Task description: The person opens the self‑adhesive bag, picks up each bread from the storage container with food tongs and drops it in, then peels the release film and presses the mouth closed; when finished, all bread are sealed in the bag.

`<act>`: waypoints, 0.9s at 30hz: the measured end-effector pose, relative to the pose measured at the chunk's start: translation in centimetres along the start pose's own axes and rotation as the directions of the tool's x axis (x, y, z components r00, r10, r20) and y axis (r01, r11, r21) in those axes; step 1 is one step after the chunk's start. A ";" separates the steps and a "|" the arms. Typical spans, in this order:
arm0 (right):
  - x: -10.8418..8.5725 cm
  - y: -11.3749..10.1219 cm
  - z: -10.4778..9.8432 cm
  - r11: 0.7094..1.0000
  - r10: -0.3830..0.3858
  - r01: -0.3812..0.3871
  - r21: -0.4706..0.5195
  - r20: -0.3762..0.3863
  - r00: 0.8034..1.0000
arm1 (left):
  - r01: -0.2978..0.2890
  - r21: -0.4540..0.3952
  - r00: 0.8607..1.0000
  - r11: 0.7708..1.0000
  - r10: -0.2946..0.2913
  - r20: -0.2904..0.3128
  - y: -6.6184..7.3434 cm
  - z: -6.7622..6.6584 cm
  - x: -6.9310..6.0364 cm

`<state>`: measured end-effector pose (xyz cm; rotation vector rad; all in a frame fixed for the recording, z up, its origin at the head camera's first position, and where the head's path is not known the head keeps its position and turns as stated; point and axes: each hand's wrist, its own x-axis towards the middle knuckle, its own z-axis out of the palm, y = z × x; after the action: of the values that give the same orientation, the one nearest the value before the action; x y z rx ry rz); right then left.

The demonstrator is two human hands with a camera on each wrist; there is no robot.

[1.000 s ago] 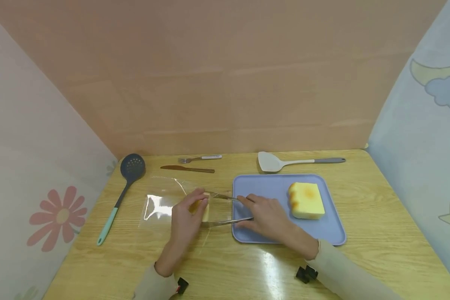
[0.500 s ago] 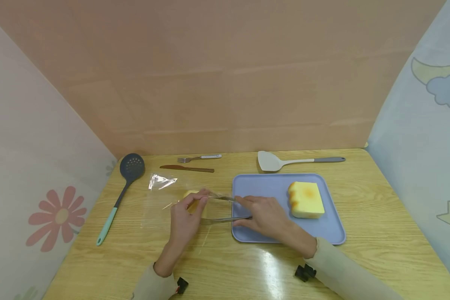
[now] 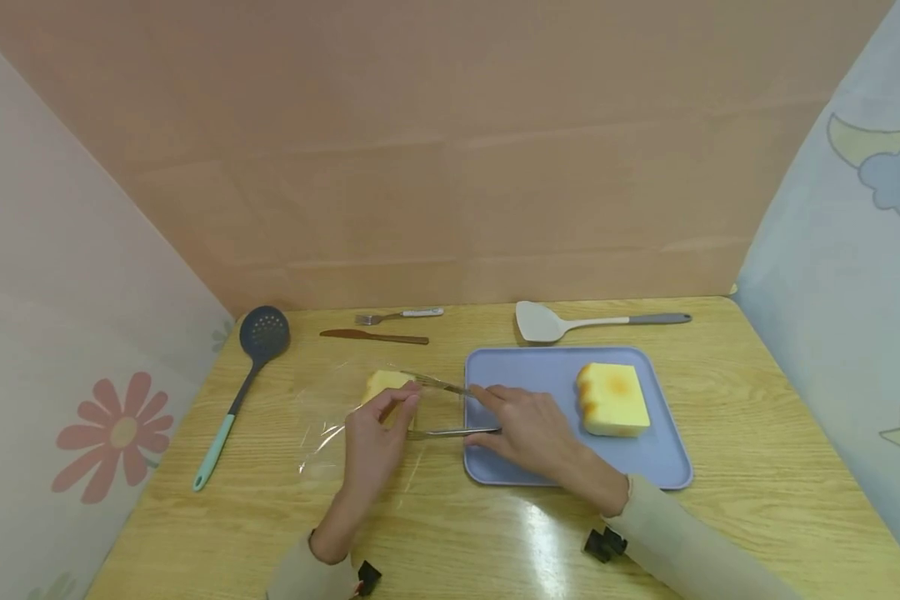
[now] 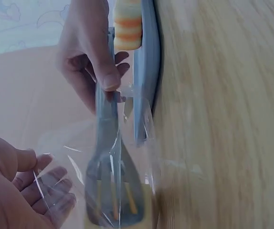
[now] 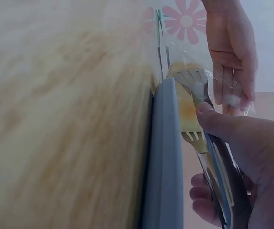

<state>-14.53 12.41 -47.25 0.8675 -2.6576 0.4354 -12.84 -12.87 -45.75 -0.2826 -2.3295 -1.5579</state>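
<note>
My left hand (image 3: 375,446) pinches the edge of a clear plastic bag (image 3: 322,437) between thumb and fingers. The right hand (image 3: 532,433) grips a pair of metal food tongs (image 3: 450,432), whose two arms stand spread. Their slotted ends (image 4: 114,191) reach into the mouth of the bag. A yellow bread slice (image 3: 386,382) lies inside the bag, partly hidden behind the left hand. In the right wrist view the bread (image 5: 188,112) shows between the two tong ends; whether they touch it I cannot tell.
A blue tray (image 3: 525,367) holds a thick bread slice (image 3: 617,400) under and beside the right forearm. Behind lie a white spatula (image 3: 542,323), a small fork (image 3: 412,314) and a brown knife (image 3: 375,337). A dark skimmer (image 3: 264,333) with a mint handle is at left.
The bread slice has shifted left and away, deeper into the bag, out from the tong tips. The bag's film has changed shape. Both hands stay nearly in place.
</note>
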 end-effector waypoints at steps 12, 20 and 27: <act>0.1 -0.1 0.2 0.998 -0.058 0.059 0.020 -0.041 0.997 | -0.066 -0.043 0.995 0.997 0.069 0.067 -1.9 -0.2 0.5; 0.3 -0.2 0.6 0.999 -0.049 0.049 0.002 0.039 0.998 | -0.050 -0.008 0.992 0.999 0.051 0.119 -2.3 -0.7 0.7; 0.3 0.2 0.5 1.000 0.011 -0.012 0.009 0.104 0.995 | -0.095 0.092 0.989 0.991 0.084 0.123 -2.3 -1.4 1.2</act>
<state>-14.99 12.20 -47.58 0.9011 -2.7586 0.4164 -14.54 -15.11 -46.77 -0.4611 -2.4377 -1.4160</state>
